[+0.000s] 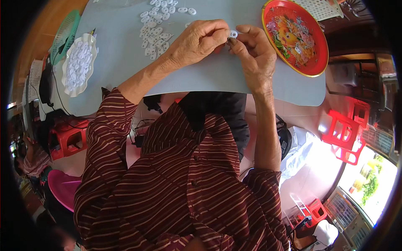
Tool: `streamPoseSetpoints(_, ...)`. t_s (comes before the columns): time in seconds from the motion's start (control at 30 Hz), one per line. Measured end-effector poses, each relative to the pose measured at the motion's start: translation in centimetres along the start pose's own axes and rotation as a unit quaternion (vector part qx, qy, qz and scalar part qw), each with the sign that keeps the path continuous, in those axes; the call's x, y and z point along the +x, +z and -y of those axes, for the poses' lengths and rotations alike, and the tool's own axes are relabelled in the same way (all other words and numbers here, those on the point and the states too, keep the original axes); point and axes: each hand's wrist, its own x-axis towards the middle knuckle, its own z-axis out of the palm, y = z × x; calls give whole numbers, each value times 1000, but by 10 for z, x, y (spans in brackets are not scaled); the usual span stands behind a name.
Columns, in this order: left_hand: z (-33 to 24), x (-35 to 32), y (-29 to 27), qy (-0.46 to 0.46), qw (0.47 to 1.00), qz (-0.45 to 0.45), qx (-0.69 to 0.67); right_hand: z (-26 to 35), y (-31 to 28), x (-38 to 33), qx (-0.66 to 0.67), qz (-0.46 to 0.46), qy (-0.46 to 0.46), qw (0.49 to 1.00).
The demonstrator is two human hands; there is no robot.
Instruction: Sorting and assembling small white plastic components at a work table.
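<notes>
Both hands meet over the middle of the pale blue table mat [125,50]. The left hand [197,42] and right hand [253,52] pinch one small white plastic ring [233,34] between their fingertips, the ring lying directly between both thumbs, equally near each.

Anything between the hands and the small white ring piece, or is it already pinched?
Nothing visible in the way. The left hand and right hand both pinch the small white ring piece between their fingers, above the grey mat. The loose white pieces lie apart, to the left.
</notes>
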Motion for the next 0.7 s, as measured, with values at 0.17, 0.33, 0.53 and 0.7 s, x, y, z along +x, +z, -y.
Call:
streamPoseSetpoints(0.17,-1,2,-3,17,999,-27,-13,-2,5,2,14,3,-37,999)
streamPoseSetpoints(0.33,0,0,-1,16,999,-26,-16,-2,8,1,-18,4,-42,999)
streamPoseSetpoints(0.53,5,1,2,45,998,-41,-28,-4,9,-1,-49,-12,-61,997)
streamPoseSetpoints(0.7,2,0,4,63,997,-44,-20,-2,10,-2,-117,-26,-84,989)
